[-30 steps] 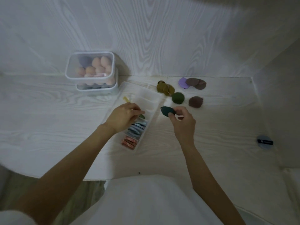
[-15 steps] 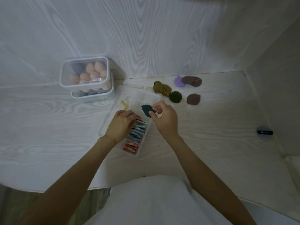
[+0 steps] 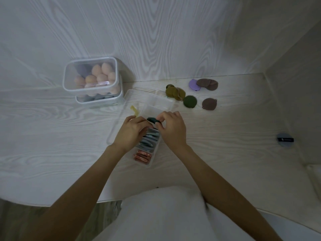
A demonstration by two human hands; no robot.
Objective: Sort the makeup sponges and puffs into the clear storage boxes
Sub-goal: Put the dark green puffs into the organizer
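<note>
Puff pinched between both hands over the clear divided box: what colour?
Dark teal green puff, seen edge-on in the head view, the only one.

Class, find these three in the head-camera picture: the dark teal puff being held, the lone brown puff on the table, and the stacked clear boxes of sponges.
dark teal puff (image 3: 153, 120), head view, its visible edge.
brown puff (image 3: 209, 104), head view, its centre.
stacked clear boxes (image 3: 90, 73), head view, top lid.

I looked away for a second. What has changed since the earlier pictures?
The right hand carried the dark green puff leftward from beside the open clear box to over it, where the left hand now meets it. The loose puffs and stacked boxes stayed put.
</note>
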